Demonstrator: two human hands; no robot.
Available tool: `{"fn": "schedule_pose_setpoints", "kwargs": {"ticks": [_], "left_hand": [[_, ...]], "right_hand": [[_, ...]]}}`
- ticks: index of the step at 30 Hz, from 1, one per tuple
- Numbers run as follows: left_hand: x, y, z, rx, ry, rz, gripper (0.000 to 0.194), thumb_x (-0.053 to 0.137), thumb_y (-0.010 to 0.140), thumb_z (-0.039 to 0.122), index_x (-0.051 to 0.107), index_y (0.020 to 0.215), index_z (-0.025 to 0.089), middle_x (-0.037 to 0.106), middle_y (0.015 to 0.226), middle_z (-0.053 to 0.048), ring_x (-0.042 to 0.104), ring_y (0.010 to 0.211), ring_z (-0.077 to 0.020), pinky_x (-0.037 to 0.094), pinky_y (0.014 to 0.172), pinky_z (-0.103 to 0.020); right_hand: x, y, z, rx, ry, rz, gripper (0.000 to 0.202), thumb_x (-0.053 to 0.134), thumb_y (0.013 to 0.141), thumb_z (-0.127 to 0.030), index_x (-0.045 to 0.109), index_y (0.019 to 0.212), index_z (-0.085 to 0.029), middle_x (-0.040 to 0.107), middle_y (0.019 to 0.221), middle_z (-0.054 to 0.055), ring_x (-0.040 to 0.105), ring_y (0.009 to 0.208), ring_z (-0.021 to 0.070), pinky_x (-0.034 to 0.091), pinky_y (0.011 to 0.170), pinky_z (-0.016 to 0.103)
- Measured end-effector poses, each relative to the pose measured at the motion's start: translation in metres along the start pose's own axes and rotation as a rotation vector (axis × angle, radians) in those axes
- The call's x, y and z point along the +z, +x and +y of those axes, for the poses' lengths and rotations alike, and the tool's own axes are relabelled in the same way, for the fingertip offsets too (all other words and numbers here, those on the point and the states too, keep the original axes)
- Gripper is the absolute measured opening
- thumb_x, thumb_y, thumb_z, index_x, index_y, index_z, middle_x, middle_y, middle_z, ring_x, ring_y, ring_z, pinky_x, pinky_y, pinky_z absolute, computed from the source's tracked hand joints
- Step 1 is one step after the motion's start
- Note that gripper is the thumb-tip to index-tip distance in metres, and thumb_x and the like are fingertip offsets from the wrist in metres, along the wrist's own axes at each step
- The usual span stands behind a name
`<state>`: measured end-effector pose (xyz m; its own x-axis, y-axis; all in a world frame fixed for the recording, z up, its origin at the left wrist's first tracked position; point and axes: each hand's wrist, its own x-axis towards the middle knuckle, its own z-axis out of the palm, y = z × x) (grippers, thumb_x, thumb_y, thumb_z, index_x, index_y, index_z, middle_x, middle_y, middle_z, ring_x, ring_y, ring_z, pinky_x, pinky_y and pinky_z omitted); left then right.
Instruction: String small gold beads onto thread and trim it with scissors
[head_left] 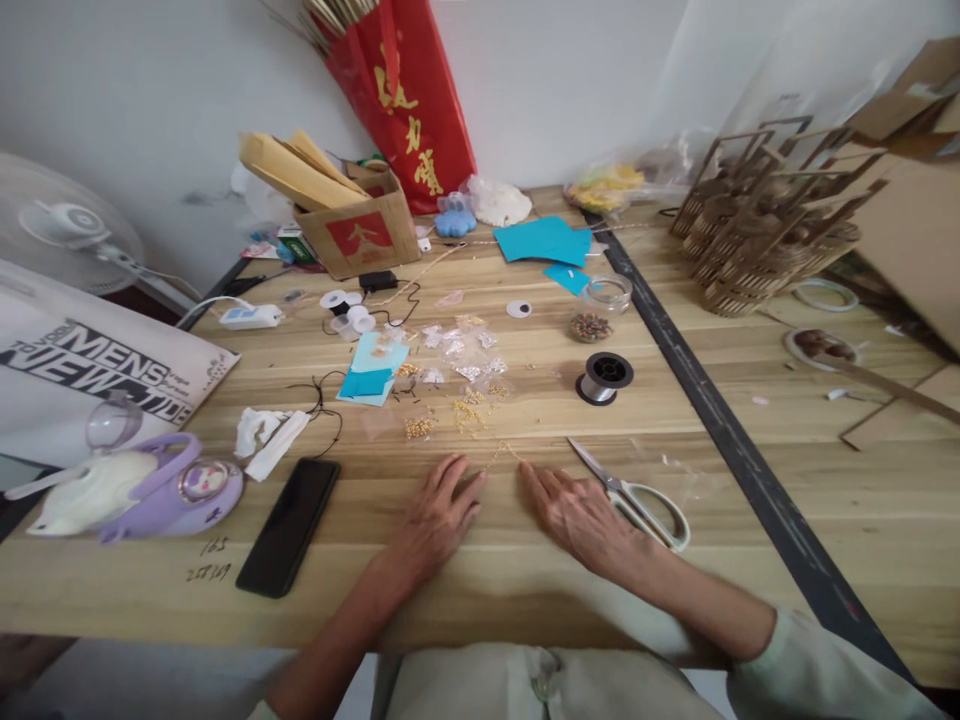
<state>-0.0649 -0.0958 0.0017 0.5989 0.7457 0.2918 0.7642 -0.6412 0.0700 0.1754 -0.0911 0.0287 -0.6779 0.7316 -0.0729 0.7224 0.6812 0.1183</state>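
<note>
A thin gold-coloured chain (pixel 504 446) lies on the table in a small peak between my two hands. My left hand (pixel 442 512) rests palm down with its fingers stretched out, the tips close to the chain's left end. On the other side, my right hand (pixel 576 512) lies flat, its index fingertip touching the chain's right end. Beyond the fingers are small gold pieces (pixel 468 416) and a little heap of gold beads (pixel 418 428). Scissors with pale handles (pixel 645 512) lie partly open beside my right hand, their lower handle partly behind my wrist.
A wire spool (pixel 606 376), a glass jar (pixel 607 294) and small bags of silver pieces (pixel 471 368) stand or lie farther back. To the left are a black phone (pixel 288 528) and a purple-and-white bottle (pixel 161 490). Bamboo baskets (pixel 757 240) crowd the right.
</note>
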Motion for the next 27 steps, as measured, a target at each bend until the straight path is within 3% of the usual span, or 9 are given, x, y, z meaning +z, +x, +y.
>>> {"fn": "schedule_pose_setpoints", "kwargs": {"ticks": [14, 20, 27], "left_hand": [[-0.004, -0.001, -0.005, -0.022, -0.014, 0.023, 0.033, 0.048, 0.093, 0.02, 0.059, 0.123, 0.016, 0.051, 0.129, -0.015, 0.044, 0.124, -0.0288, 0.048, 0.1, -0.047], [-0.012, -0.006, -0.009, -0.131, -0.083, 0.035, 0.032, 0.044, 0.095, 0.021, 0.057, 0.122, 0.012, 0.056, 0.12, -0.014, 0.047, 0.12, -0.0258, 0.048, 0.1, -0.044], [-0.013, -0.009, -0.009, -0.175, -0.116, 0.12, 0.026, 0.044, 0.094, 0.018, 0.062, 0.113, 0.014, 0.06, 0.1, -0.01, 0.055, 0.099, -0.0206, 0.052, 0.088, -0.038]], "right_hand": [[-0.001, 0.002, 0.0, -0.014, 0.039, 0.049, 0.067, 0.043, 0.073, 0.006, 0.035, 0.138, -0.006, 0.066, 0.102, 0.015, 0.065, 0.079, 0.0194, 0.047, 0.056, 0.026], [0.013, -0.001, -0.017, -0.124, 0.136, 0.156, 0.066, 0.046, 0.079, -0.001, 0.027, 0.142, -0.004, 0.065, 0.1, 0.013, 0.061, 0.087, 0.0215, 0.048, 0.061, 0.029], [0.035, 0.0, -0.027, -0.159, 0.205, 0.22, 0.047, 0.044, 0.092, -0.012, 0.036, 0.139, -0.012, 0.063, 0.099, 0.01, 0.059, 0.086, 0.0192, 0.049, 0.07, 0.03]]}}
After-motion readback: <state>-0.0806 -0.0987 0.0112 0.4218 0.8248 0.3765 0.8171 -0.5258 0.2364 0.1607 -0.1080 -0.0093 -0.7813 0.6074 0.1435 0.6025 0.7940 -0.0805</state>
